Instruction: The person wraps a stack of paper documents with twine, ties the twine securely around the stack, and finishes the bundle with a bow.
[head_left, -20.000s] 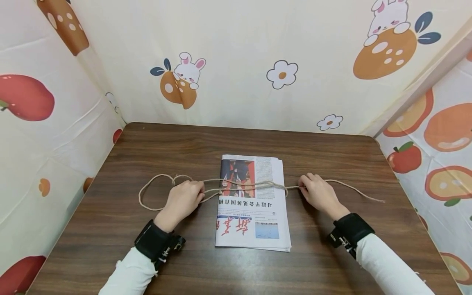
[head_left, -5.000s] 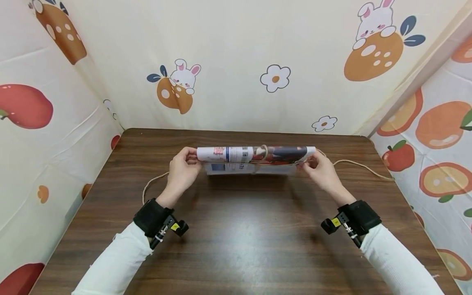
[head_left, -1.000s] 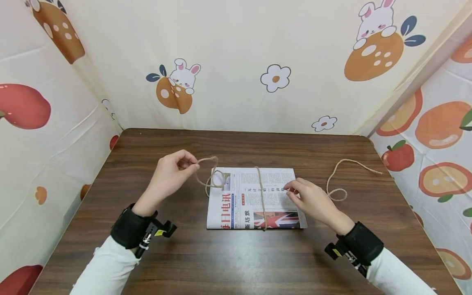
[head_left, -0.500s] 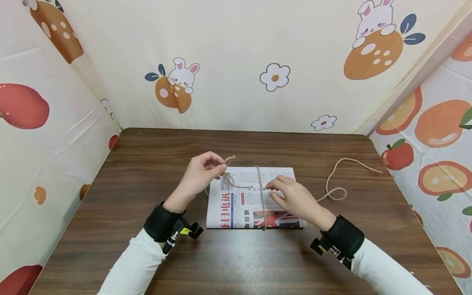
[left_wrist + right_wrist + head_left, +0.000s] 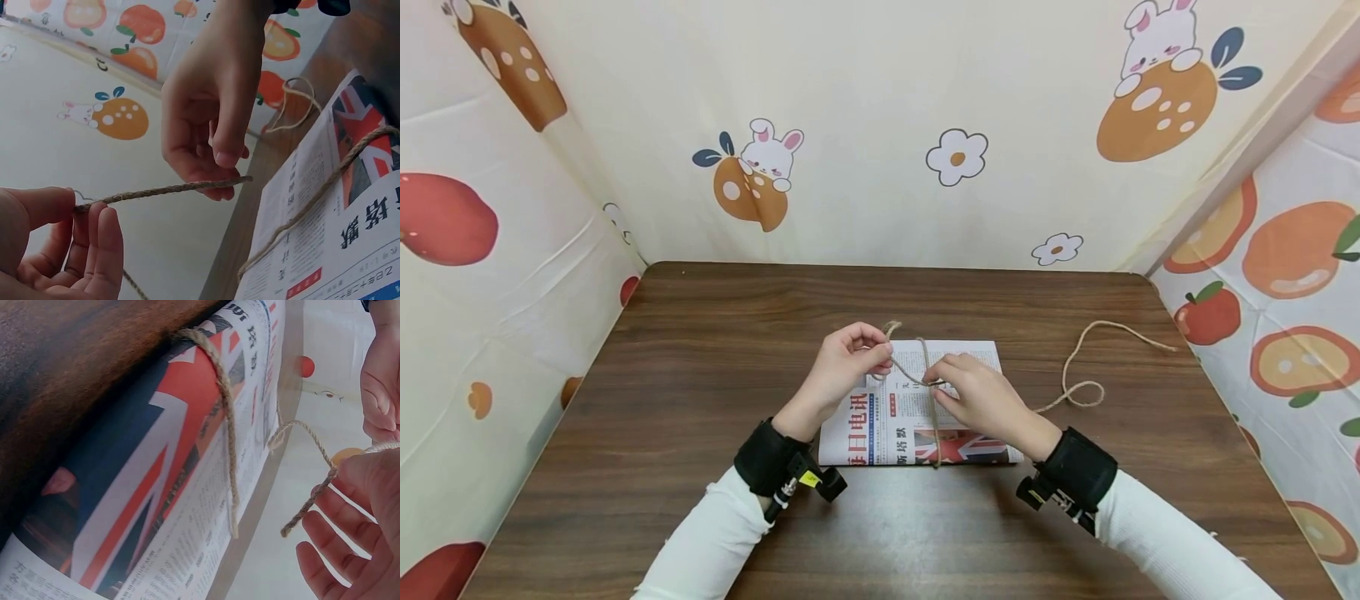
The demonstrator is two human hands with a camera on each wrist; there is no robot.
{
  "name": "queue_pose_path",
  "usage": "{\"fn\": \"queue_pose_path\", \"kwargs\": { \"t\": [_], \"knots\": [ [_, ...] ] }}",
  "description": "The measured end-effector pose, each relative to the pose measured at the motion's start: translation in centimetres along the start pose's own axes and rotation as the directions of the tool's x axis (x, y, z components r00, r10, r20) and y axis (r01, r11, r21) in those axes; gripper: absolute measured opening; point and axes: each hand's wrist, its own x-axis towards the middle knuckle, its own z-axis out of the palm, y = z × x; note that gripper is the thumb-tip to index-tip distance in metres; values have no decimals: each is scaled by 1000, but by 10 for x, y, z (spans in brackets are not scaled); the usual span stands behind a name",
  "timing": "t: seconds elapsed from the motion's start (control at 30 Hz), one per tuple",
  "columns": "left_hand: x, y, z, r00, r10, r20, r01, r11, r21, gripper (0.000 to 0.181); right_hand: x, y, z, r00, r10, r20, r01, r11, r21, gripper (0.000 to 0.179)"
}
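A folded newspaper (image 5: 880, 433) lies on the table, its pages printed with text and pictures. One strand of twine (image 5: 936, 425) runs across the newspaper from its far edge to its near edge. Above the paper's far left part, my left hand (image 5: 848, 367) pinches a length of twine between thumb and fingertips. The free end of that twine (image 5: 169, 190) stretches toward my right hand (image 5: 981, 398), over the middle of the paper. In the right wrist view my thumb and curled fingers are at the twine end (image 5: 304, 509), one on each side of it.
A slack tail of twine (image 5: 1078, 358) curls over the wooden table (image 5: 737, 308) right of the newspaper. Behind the table stands a cream curtain (image 5: 865, 217), with fruit-printed cloth (image 5: 1300, 358) at the right side. Each wrist wears a black strap with a small camera (image 5: 831, 483).
Since about 20 seconds ago the newspaper has been turned sideways, with twine passed round it. In the last second my left hand carried the twine rightward while my right hand came left to its end.
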Motion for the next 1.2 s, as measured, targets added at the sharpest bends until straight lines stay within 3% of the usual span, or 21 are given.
{"fn": "queue_pose_path", "kwargs": {
  "t": [0.1,0.23,0.37,0.5,0.73,0.83,1.0,1.2],
  "knots": [
    [0,-4,2,1000,-14,4,14,999,-37,13,-1,-1,0,1000,6,25,-6,1000,-2,15],
    [0,-8,3,999,-37,7,38,999,-21,13,-2,3,-3,999,7,39,-5,999,-40,12],
    [-2,-13,0,998,-67,6,66,992,105,13,-7,16,-11,1000,16,23,-14,996,-93,12],
    [-3,-22,-8,996,-88,29,77,961,264,12,-15,35,-22,999,36,4,-35,992,-120,12],
    [-11,-31,-26,995,-25,98,-20,902,432,9,-26,63,-49,996,88,-24,-90,981,-173,13],
    [-15,-31,-34,996,-38,83,-4,890,455,10,-32,76,-61,996,88,-18,-90,976,-199,15],
    [-19,-32,-50,998,-50,40,26,892,451,14,-37,97,-79,995,99,-12,-99,968,-231,18],
    [-23,-33,-65,999,-48,-13,48,877,478,16,-40,124,-93,995,88,-47,-97,967,-234,20]
  ]
}}
